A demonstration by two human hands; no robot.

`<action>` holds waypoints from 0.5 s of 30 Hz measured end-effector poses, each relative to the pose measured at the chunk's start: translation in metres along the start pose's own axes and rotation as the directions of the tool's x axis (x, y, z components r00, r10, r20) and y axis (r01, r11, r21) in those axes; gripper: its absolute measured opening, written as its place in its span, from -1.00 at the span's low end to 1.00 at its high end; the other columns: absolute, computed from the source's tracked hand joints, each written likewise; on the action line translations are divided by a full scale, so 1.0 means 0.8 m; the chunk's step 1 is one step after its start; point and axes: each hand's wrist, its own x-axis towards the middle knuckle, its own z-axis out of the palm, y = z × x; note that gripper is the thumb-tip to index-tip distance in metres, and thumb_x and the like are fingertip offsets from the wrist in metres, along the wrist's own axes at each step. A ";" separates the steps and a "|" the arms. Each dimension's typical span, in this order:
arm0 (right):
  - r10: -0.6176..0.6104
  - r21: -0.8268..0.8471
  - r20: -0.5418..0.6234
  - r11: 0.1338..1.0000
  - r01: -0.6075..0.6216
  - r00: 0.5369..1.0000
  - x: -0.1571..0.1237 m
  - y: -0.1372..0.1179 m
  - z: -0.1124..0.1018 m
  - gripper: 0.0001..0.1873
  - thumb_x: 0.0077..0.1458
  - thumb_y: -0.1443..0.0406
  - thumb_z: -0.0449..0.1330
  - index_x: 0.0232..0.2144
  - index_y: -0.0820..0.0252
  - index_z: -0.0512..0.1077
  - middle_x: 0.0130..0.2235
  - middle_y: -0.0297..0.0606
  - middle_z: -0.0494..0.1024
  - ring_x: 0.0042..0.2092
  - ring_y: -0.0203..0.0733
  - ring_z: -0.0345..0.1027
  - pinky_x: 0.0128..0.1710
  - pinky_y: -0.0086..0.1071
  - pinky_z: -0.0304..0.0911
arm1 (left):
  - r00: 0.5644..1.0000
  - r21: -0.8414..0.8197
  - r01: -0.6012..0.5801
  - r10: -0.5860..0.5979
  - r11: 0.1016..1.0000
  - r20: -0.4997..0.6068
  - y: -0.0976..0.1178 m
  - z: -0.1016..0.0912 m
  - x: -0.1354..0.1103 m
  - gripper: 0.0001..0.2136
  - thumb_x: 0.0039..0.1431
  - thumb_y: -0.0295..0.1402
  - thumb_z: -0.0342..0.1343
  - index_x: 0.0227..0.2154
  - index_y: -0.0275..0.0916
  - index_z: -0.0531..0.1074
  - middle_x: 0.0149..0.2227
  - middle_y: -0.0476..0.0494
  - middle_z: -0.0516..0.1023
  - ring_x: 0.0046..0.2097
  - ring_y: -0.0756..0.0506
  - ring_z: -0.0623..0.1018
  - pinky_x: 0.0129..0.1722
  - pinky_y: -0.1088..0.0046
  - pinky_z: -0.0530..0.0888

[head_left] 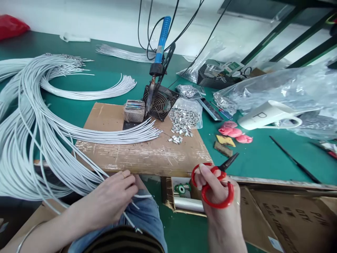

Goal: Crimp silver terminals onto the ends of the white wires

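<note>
left hand [113, 196]: closed on white wires [39, 140] at the near edge of the cardboard sheet [142, 154] | right hand [218, 203]: fingers through red handles of scissors [214, 179], blades shut, over the open carton [181, 196] | soldering iron [158, 59]: upright beside fan [159, 102]

Red-handled scissors [214, 182], white cables [39, 140], green table [263, 158], blue-handled soldering iron [160, 45], pink blobs [234, 133]

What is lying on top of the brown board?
White wires, loose metal clips, a small block and a fan with a soldering iron. The board beneath them is covered.
</note>
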 end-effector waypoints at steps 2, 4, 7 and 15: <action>0.006 -0.012 -0.009 1.000 -0.006 1.000 -0.001 0.000 -0.002 -0.48 0.02 0.24 0.47 -0.77 0.14 0.29 -0.68 -0.44 0.29 -0.55 -0.31 0.21 -0.51 -0.37 0.15 | 0.999 0.105 -0.044 0.042 0.993 0.025 -0.007 0.009 -0.003 -0.75 0.22 -0.61 0.08 -0.10 -0.40 0.56 -0.01 -0.40 0.61 0.12 -0.33 0.53 0.27 0.08 0.35; 0.009 -0.026 -0.015 1.000 -0.010 1.000 -0.001 0.001 -0.004 -0.49 0.00 0.22 0.48 -0.78 0.14 0.31 -0.68 -0.44 0.29 -0.54 -0.31 0.21 -0.50 -0.37 0.15 | 0.997 0.161 -0.073 0.069 0.984 0.031 -0.012 0.017 -0.006 -0.72 0.19 -0.63 0.08 -0.07 -0.50 0.56 0.01 -0.53 0.59 0.14 -0.41 0.50 0.23 0.02 0.38; 0.019 -0.051 -0.016 0.999 -0.020 1.000 -0.003 0.003 -0.009 -0.49 -0.03 0.19 0.50 -0.78 0.14 0.33 -0.68 -0.43 0.29 -0.53 -0.30 0.21 -0.50 -0.38 0.15 | 0.995 0.201 -0.097 0.096 0.975 0.014 -0.016 0.019 -0.008 -0.69 0.23 -0.66 0.02 -0.02 -0.56 0.53 0.03 -0.59 0.58 0.13 -0.39 0.51 0.19 0.04 0.41; 0.024 -0.150 0.012 0.988 -0.022 1.000 -0.005 0.001 -0.017 -0.46 -0.04 0.06 0.49 -0.78 0.15 0.35 -0.66 -0.37 0.35 -0.50 -0.25 0.26 -0.47 -0.37 0.18 | 0.957 -0.375 0.054 -0.155 0.925 -0.245 -0.009 -0.048 -0.017 -0.80 0.38 -0.50 0.04 -0.20 -0.17 0.56 -0.04 -0.19 0.58 -0.04 -0.12 0.59 -0.06 0.44 0.48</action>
